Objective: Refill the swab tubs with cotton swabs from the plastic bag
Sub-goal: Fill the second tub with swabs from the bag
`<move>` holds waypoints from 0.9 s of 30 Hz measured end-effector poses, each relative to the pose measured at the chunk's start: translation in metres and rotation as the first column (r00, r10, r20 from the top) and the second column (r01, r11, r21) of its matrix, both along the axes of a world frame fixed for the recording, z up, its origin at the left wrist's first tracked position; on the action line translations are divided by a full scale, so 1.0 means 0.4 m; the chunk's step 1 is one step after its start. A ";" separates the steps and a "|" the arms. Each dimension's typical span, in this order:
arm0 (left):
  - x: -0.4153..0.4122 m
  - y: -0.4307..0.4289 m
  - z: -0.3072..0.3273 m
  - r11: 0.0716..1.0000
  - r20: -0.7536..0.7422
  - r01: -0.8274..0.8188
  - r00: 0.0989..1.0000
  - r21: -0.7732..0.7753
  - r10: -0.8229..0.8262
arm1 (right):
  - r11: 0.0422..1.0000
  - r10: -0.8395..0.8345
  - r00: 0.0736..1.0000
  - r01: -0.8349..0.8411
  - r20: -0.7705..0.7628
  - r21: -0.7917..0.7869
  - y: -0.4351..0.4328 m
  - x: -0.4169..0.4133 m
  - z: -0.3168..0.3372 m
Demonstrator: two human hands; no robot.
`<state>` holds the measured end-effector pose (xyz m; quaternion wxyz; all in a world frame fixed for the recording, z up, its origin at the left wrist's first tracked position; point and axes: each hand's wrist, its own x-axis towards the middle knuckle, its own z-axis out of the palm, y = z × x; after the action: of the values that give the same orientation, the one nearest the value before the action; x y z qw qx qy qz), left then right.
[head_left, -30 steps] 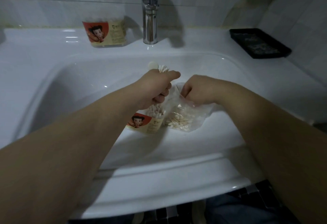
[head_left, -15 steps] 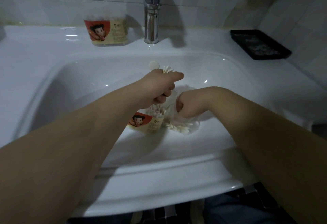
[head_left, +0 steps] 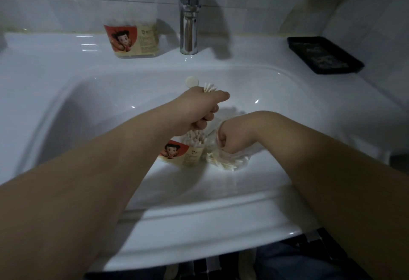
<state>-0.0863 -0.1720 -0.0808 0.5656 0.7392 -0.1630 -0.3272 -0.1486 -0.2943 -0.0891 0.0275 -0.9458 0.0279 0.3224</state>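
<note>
One fistful of cotton swabs (head_left: 209,87) stood upright in the left hand (head_left: 199,111) just above the open swab tub (head_left: 184,154), while the right hand (head_left: 229,139) curled inside the plastic bag (head_left: 228,162) alongside, grasp hidden.

The tap (head_left: 188,34) is polished metal with a mirror shine, and the sink (head_left: 287,107) below it is white, smooth and glossy like glazed ceramic. Left of the tap the rear swab tub (head_left: 132,38) is clear plastic with a printed, paper-looking label, as is the near swab tub (head_left: 183,153) in front of the tap. Beside that one the plastic bag (head_left: 225,160) is thin, crinkled clear film over cotton swabs (head_left: 228,164) with fluffy white tips, and the black tray (head_left: 323,57) right of the tap looks matt.
</note>
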 end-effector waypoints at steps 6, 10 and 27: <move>0.001 -0.002 -0.005 0.998 0.093 0.010 0.996 0.060 -0.016 | 1.000 -0.025 0.996 0.025 0.088 0.000 -0.031 0.005 -0.002; -0.005 -0.005 -0.007 0.985 0.243 0.021 0.968 0.174 -0.064 | 0.998 -0.035 0.984 0.026 0.174 0.054 -0.054 0.011 0.008; 0.004 0.005 -0.011 0.907 0.508 -0.034 0.837 0.419 -0.204 | 0.897 -0.371 0.848 0.222 0.379 0.383 -0.077 -0.008 0.072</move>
<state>-0.0847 -0.1699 -0.0850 0.3122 0.8951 -0.2767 -0.1574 -0.1517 -0.3251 -0.0603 0.2384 -0.9600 0.1152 0.0909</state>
